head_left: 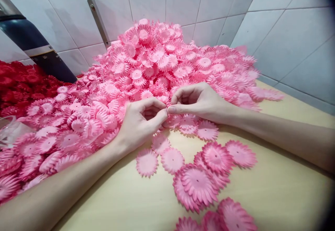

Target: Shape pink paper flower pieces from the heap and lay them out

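Observation:
My left hand [140, 120] and my right hand [201, 101] meet at the front edge of a large heap of pink fabric-like flower discs [157, 58]. Thumb and index finger are pinched together on each hand, and the fingertips nearly touch. Whatever sits between them is too small and hidden to make out. Just below the hands lie flat single discs, among them a pale pink disc [172, 160] and a darker-edged disc [207, 130]. Each disc has a scalloped rim, and several show a tiny centre hole.
Nearer on the pale wooden table [125, 203] lie overlapping pink discs [200, 185]. A pile of red discs [23, 84] and a dark blue bottle [44, 47] are at the left, with a clear plastic item [10, 131]. White tiled walls [146, 0] stand behind.

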The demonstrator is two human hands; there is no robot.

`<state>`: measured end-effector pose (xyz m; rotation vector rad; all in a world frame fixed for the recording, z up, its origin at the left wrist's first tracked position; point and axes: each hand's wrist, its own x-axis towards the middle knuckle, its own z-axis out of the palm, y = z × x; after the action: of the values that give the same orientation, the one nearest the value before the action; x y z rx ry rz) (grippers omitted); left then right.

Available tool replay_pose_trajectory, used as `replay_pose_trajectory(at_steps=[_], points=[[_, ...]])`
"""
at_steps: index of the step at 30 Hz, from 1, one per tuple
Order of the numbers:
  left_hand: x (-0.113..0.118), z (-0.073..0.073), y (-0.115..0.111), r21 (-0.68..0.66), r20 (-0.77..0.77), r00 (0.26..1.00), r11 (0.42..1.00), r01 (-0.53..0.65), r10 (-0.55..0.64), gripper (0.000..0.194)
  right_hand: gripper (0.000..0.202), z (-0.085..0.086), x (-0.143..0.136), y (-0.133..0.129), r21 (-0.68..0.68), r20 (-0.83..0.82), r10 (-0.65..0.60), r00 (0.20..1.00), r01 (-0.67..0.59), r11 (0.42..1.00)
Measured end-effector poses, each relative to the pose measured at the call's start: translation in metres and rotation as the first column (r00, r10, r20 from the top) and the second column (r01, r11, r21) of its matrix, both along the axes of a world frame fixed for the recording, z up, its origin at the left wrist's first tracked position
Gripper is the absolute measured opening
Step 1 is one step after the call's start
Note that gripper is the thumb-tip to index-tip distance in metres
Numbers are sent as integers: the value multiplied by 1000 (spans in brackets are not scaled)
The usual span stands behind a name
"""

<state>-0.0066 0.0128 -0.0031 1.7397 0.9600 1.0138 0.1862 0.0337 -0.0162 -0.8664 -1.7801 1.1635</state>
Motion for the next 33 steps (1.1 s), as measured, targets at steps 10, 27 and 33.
replay_pose_trajectory(at_steps=[10, 27, 33], points=[[1, 1, 0, -32, -18, 991, 991, -132, 131, 9, 17, 3, -1, -2, -43, -32, 24, 999, -25, 999], [0, -4, 1, 169, -141, 990, 985, 38, -14, 11, 19, -3, -4, 0, -18, -113, -92, 989, 91, 996], [-2, -8, 2, 229, -29, 999, 973, 34, -29, 18, 14, -2, -3, 1, -54, -142, -91, 986, 84, 995]])
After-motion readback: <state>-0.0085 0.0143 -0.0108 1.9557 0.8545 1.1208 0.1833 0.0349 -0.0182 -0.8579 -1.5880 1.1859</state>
